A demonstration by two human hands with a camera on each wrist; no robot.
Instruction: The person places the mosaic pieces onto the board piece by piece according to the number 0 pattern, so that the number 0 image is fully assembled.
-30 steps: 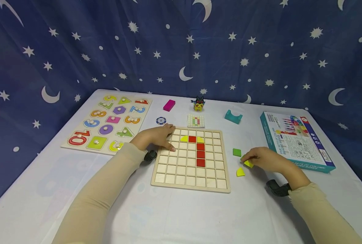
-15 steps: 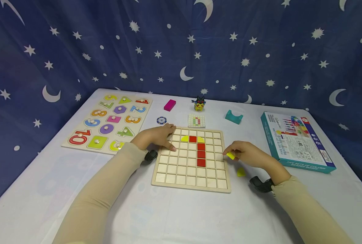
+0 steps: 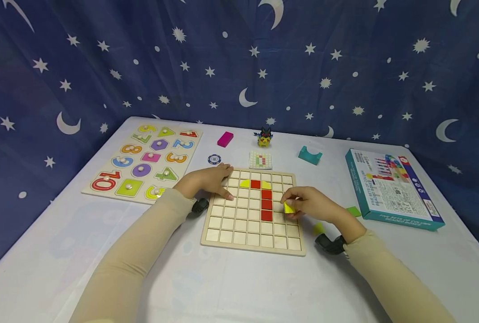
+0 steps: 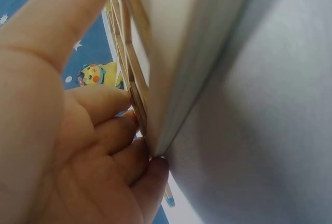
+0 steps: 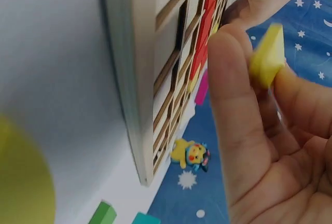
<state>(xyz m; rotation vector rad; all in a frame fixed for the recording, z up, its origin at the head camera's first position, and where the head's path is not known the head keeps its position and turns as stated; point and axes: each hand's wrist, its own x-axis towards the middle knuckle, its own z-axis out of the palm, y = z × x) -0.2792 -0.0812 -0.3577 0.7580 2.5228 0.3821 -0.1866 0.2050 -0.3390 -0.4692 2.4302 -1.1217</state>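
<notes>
My right hand (image 3: pixel 310 204) pinches a small yellow tile (image 3: pixel 289 208) over the right part of the square wooden grid board (image 3: pixel 251 247). In the right wrist view the yellow tile (image 5: pixel 270 57) shows as a tilted wedge between thumb and fingers. Across the board's upper left corner rests my left hand (image 3: pixel 208 181), thumb on the grid and fingers along the edge; the left wrist view shows its fingertips at the board's side (image 4: pixel 171 79). Set in the grid are a column of red square tiles (image 3: pixel 266 204), one more red tile (image 3: pixel 255 184) and two yellow rounded tiles (image 3: pixel 245 183).
Right of the board lie a yellow tile (image 3: pixel 318 229) and a green tile (image 3: pixel 353 211). Behind it are a pattern card (image 3: pixel 260 160), a figurine (image 3: pixel 264 137), a poker chip (image 3: pixel 214 159), a magenta block (image 3: pixel 225 139) and a teal arch (image 3: pixel 310 155). A number puzzle (image 3: pixel 116 168) and box (image 3: pixel 393 188) flank it.
My right hand has picked up the yellow tile from the table and moved left with it, over the board. A green tile near the box has come into view. My left hand stays put.
</notes>
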